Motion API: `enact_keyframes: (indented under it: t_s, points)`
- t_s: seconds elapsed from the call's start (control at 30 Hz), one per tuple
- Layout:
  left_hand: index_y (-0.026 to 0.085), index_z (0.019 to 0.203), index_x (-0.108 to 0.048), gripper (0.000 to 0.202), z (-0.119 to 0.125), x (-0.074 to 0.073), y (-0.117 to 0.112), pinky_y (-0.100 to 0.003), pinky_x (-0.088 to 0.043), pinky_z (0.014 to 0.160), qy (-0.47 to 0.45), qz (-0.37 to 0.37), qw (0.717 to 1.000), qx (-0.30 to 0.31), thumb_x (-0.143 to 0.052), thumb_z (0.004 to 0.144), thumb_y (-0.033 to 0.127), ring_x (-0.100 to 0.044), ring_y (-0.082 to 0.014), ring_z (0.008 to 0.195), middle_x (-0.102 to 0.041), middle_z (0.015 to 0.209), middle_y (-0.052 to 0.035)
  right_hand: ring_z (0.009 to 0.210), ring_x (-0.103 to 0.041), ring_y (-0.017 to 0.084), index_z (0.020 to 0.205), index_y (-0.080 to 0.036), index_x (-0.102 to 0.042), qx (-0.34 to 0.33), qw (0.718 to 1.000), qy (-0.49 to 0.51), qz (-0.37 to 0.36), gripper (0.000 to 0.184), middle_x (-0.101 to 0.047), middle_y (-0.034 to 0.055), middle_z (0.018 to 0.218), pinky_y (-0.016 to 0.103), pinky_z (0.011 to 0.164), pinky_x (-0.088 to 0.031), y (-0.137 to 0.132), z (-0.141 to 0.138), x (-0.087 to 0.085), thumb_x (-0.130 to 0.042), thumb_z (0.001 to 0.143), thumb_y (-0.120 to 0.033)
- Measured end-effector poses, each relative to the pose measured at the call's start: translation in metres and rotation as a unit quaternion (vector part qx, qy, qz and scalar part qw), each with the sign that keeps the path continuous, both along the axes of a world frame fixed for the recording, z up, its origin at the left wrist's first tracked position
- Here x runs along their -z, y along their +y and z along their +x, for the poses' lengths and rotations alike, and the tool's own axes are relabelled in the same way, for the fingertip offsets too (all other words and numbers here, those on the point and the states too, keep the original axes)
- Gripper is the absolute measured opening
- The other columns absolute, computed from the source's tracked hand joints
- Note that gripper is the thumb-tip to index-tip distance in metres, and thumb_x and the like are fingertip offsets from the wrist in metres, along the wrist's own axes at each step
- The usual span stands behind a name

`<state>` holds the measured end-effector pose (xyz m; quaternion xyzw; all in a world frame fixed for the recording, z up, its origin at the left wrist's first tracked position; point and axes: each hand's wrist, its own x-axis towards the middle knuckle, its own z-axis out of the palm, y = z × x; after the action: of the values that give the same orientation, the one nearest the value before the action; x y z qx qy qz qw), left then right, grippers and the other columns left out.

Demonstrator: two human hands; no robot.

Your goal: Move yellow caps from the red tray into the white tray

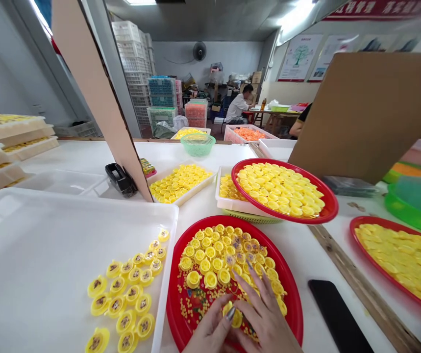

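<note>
Both my hands are low in the head view, over a red plastic tray (pixel 234 235) heaped with yellow plastic caps (pixel 210 252) and small yellow granules (pixel 190 299). My left hand (pixel 210 331) pinches a yellow cap (pixel 236 317) against the tray. My right hand (pixel 265 314) lies beside it, fingers spread on the loose caps. To the left, a white tray (pixel 48 245) holds rows of yellow caps (pixel 125 299), their brownish sides up. Part of the red tray is hidden under my hands.
A second red tray (pixel 284 191) of caps rests on a white tray, and a third (pixel 397 260) lies right. A black phone (pixel 338 316) and a wooden strip (pixel 364 289) lie nearby. Cardboard panels (pixel 364 113) stand on the table. A seated person (pixel 237 105) works far back.
</note>
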<state>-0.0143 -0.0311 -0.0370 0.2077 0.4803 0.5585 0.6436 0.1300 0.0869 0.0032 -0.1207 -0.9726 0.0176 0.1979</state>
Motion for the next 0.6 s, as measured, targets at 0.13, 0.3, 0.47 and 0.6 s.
enact_keyframes:
  t_s: [0.13,0.3,0.47,0.6]
  points:
    - [0.024,0.116,-0.057,0.07,-0.001,0.004,0.006,-0.032,-0.052,0.068,-0.064,-0.028,0.996,-0.047,-0.074,0.064,0.068,-0.069,-0.0202,0.074,-0.067,0.09,-0.0034,0.131,-0.049,0.025,0.132,-0.02,-0.051,0.065,0.993,0.013,-0.094,0.044,-0.054,0.0099,0.141,0.038,0.097,-0.054,0.027,-0.001,0.005,-0.056,0.092,-0.04]
    - [0.023,0.101,-0.055,0.064,-0.002,0.005,0.005,-0.028,-0.052,0.066,-0.1,-0.037,0.99,-0.087,-0.079,0.059,0.065,-0.072,-0.023,0.082,-0.066,0.088,-0.0014,0.127,-0.053,0.025,0.126,-0.019,-0.06,0.094,0.995,0.036,-0.022,0.035,-0.064,0.0078,0.128,0.04,0.099,-0.054,0.066,-0.017,0.028,-0.047,0.094,-0.022]
    - [0.023,0.099,-0.053,0.064,-0.002,0.003,0.005,-0.029,-0.053,0.066,-0.095,-0.037,0.991,-0.085,-0.079,0.059,0.065,-0.072,-0.0269,0.091,-0.068,0.094,-0.0041,0.12,-0.059,0.025,0.122,-0.018,-0.065,0.091,0.994,0.051,-0.02,0.036,-0.068,0.0076,0.122,0.042,0.097,-0.055,0.074,-0.029,0.044,-0.044,0.092,-0.016]
    - [0.023,0.097,-0.052,0.063,0.0,0.0,0.006,-0.029,-0.053,0.067,-0.093,-0.036,0.991,-0.089,-0.078,0.059,0.066,-0.072,-0.0266,0.091,-0.069,0.096,-0.0043,0.114,-0.064,0.024,0.116,-0.022,-0.068,0.104,0.988,0.084,-0.074,0.034,-0.071,0.006,0.115,0.04,0.096,-0.056,0.074,-0.029,0.041,-0.042,0.094,-0.018]
